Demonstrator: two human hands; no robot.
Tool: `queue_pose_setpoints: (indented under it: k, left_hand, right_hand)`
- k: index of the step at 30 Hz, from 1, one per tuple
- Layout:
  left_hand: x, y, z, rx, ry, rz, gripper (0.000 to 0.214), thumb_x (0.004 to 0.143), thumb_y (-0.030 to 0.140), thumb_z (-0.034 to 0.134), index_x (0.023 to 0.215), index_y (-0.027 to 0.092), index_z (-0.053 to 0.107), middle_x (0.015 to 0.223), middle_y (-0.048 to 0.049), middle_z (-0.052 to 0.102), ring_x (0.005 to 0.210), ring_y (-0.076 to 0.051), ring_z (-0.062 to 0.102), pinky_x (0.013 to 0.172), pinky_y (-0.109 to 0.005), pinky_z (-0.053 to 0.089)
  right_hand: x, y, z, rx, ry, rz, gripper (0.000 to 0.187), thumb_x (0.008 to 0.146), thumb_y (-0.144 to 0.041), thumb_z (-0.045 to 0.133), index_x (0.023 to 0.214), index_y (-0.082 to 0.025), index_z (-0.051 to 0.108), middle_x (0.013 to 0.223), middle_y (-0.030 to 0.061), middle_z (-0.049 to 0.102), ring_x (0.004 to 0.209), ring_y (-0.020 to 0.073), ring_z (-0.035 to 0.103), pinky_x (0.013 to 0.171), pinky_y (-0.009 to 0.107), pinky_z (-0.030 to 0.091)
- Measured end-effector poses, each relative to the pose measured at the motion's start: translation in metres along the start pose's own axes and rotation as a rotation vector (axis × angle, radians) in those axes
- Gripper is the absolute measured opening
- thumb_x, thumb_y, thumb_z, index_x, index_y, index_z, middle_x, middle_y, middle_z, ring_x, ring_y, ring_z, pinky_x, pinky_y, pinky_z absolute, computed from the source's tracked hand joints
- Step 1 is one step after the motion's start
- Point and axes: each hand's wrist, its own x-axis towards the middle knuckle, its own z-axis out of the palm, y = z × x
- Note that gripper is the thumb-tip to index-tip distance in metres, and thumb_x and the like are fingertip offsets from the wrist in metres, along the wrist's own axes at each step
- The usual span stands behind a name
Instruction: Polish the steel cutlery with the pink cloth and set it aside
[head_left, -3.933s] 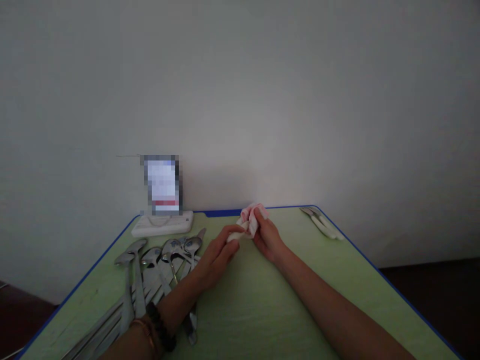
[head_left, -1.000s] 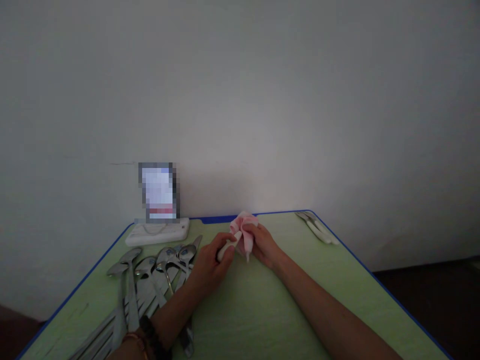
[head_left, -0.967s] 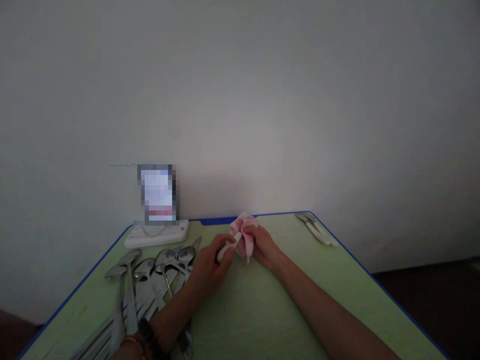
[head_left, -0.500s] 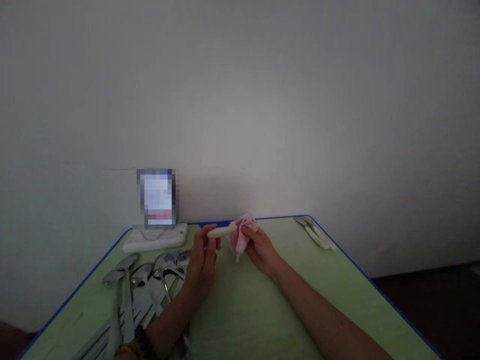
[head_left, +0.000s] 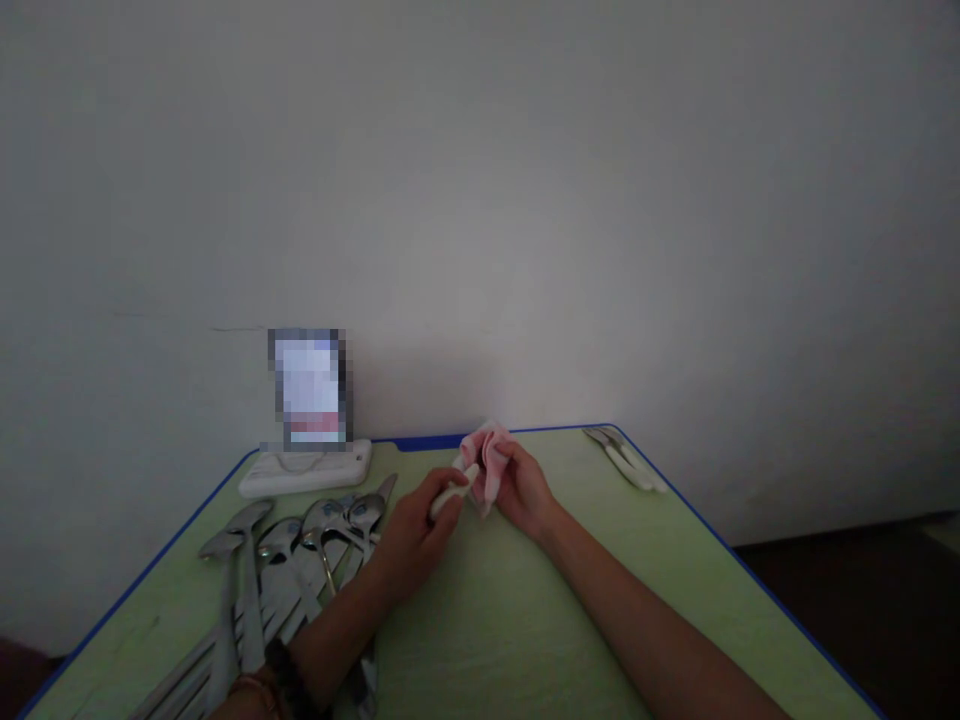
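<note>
Closed around a pale, white-handled piece of cutlery (head_left: 452,493) is my left hand (head_left: 420,525). The cutlery's far end goes into the folds of a pink and white cloth (head_left: 489,462), so its head is hidden. My right hand (head_left: 529,490) grips that cloth from the right, fingers bunched in it. Both hands are above the middle of the green table. Beside my left forearm lies a pile of metal spoons (head_left: 326,525) and other cutlery, partly covered by the arm.
White-handled cutlery (head_left: 626,465), one piece looking like a fork, lies at the table's far right corner. A white stand (head_left: 307,472) with a blurred-out lit screen (head_left: 309,385) is at the back left. Blue edging rims the green table (head_left: 480,620), which meets a grey wall (head_left: 480,250).
My left hand has turned and moved right and slightly down, tilting the handle steeper near the cloth. The cloth is gathered more tightly in my right hand. The view has shifted slightly.
</note>
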Motion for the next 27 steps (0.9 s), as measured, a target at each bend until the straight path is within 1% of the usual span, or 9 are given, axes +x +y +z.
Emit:
queue_pose_setpoints:
  k: [3,5,7,10,13,16,20,24,27]
  left_hand:
    - [0.0005,-0.0012,0.0022,0.019,-0.110,0.007,0.018,0.083,0.028,0.038,0.096,0.020,0.048,0.067,0.0042,0.051,0.058,-0.011,0.044,0.056,-0.022,0.032]
    - [-0.0001,-0.0019,0.0034,0.027,-0.154,0.008,0.016,0.083,0.025,0.040,0.096,0.020,0.047,0.063,0.0059,0.047,0.055,-0.010,0.041,0.055,-0.022,0.031]
    - [-0.0011,-0.0026,0.0044,0.005,-0.151,0.005,0.019,0.083,0.024,0.039,0.102,0.020,0.042,0.064,0.0063,0.047,0.054,-0.010,0.040,0.054,-0.021,0.030]
    - [-0.0025,-0.0038,0.0057,-0.080,-0.116,-0.014,0.029,0.084,0.024,0.038,0.113,0.020,0.030,0.071,0.0049,0.051,0.054,-0.009,0.041,0.054,-0.021,0.031]
    - [-0.0032,-0.0040,0.0070,-0.134,-0.130,-0.040,0.032,0.084,0.023,0.039,0.113,0.020,0.025,0.077,0.0026,0.056,0.056,-0.009,0.044,0.055,-0.020,0.033]
    - [-0.0033,-0.0032,0.0085,-0.136,-0.181,-0.051,0.028,0.083,0.023,0.042,0.107,0.020,0.028,0.079,0.0020,0.058,0.057,-0.009,0.046,0.055,-0.020,0.034]
    - [-0.0017,-0.0029,0.0096,-0.144,-0.194,-0.079,0.023,0.082,0.030,0.046,0.098,0.020,0.031,0.070,0.0049,0.056,0.052,-0.008,0.043,0.050,-0.019,0.030]
    - [0.0016,-0.0024,0.0078,-0.060,-0.176,-0.141,0.022,0.084,0.038,0.041,0.096,0.019,0.040,0.057,0.0066,0.049,0.048,-0.010,0.042,0.047,-0.020,0.028]
    - [0.0026,-0.0019,0.0063,0.042,-0.204,-0.143,0.026,0.085,0.041,0.037,0.091,0.018,0.048,0.055,0.0050,0.048,0.050,-0.012,0.045,0.049,-0.021,0.029]
  right_hand:
    - [0.0014,0.0018,-0.0020,0.092,0.080,0.040,0.014,0.071,-0.027,0.057,0.078,-0.016,0.062,0.072,0.0021,0.064,0.063,0.0140,0.056,0.058,0.026,0.045]
    - [0.0026,0.0045,-0.0034,0.080,0.125,0.020,0.015,0.070,-0.029,0.062,0.077,-0.015,0.062,0.071,0.0015,0.064,0.065,0.0127,0.057,0.061,0.024,0.044]
    - [0.0033,0.0070,-0.0043,0.038,0.115,0.019,0.018,0.068,-0.031,0.066,0.075,-0.015,0.061,0.069,0.0018,0.064,0.064,0.0121,0.056,0.062,0.024,0.044]
    - [0.0032,0.0088,-0.0044,-0.015,0.087,0.034,0.023,0.065,-0.032,0.070,0.076,-0.014,0.060,0.065,0.0009,0.063,0.059,0.0108,0.054,0.059,0.023,0.042]
    - [0.0011,0.0085,-0.0030,-0.058,0.118,0.048,0.026,0.063,-0.034,0.071,0.074,-0.015,0.059,0.059,-0.0009,0.061,0.052,0.0092,0.051,0.053,0.022,0.038]
    - [-0.0017,0.0074,-0.0006,-0.105,0.153,0.053,0.028,0.064,-0.039,0.070,0.070,-0.014,0.058,0.054,-0.0017,0.059,0.047,0.0079,0.047,0.048,0.021,0.034]
    - [-0.0016,0.0071,0.0015,-0.127,0.171,0.066,0.037,0.068,-0.050,0.063,0.064,-0.014,0.056,0.047,-0.0017,0.054,0.042,0.0076,0.043,0.045,0.022,0.031]
    - [0.0024,0.0072,0.0027,-0.018,0.212,-0.007,0.043,0.067,-0.058,0.059,0.071,-0.016,0.059,0.056,-0.0010,0.059,0.047,0.0093,0.048,0.049,0.022,0.036]
    - [0.0026,0.0057,0.0036,0.083,0.181,-0.020,0.049,0.068,-0.066,0.050,0.081,-0.019,0.061,0.063,-0.0005,0.063,0.055,0.0126,0.055,0.056,0.025,0.042]
